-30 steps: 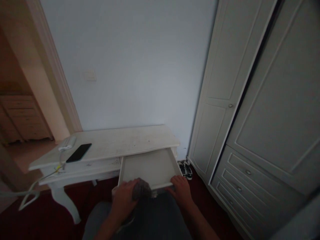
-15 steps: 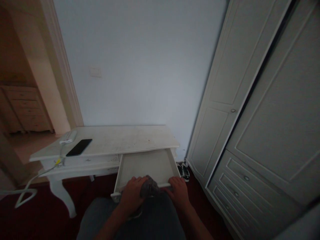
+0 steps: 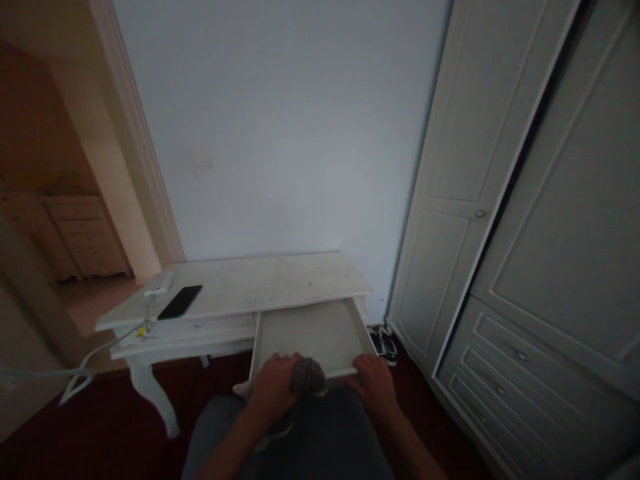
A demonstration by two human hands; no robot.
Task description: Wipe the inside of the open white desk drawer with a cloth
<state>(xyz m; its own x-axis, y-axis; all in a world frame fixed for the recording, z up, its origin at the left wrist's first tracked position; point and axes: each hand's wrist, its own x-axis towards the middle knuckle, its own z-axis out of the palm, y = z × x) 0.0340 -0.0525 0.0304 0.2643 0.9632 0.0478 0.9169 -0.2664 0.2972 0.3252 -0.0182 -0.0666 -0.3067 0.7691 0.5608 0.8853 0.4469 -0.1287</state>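
A white drawer (image 3: pixel 313 337) is pulled out of the white desk (image 3: pixel 270 283), its pale inside facing up at me. My left hand (image 3: pixel 275 387) is at the left part of the drawer's front, with its fingers closed around a crumpled dark grey cloth (image 3: pixel 307 377) that bulges out on the thumb side. At the right part of the front edge, my right hand (image 3: pixel 375 383) has its fingers curled over the rim and its thumb below on the outside. The drawer's front face is mostly hidden by my hands and legs.
A dark phone (image 3: pixel 180 303) and a white power strip (image 3: pixel 159 284) with a cable lie on the desk's left end. Black-and-white shoes (image 3: pixel 384 345) sit on the dark red floor (image 3: pixel 100 420) beside the desk. A tall wardrobe (image 3: pixel 445 260) stands at right.
The view has swung slightly left, so the furniture appears farther right. The grey cloth in my left hand looks more bunched; my right hand keeps its hold on the drawer edge.
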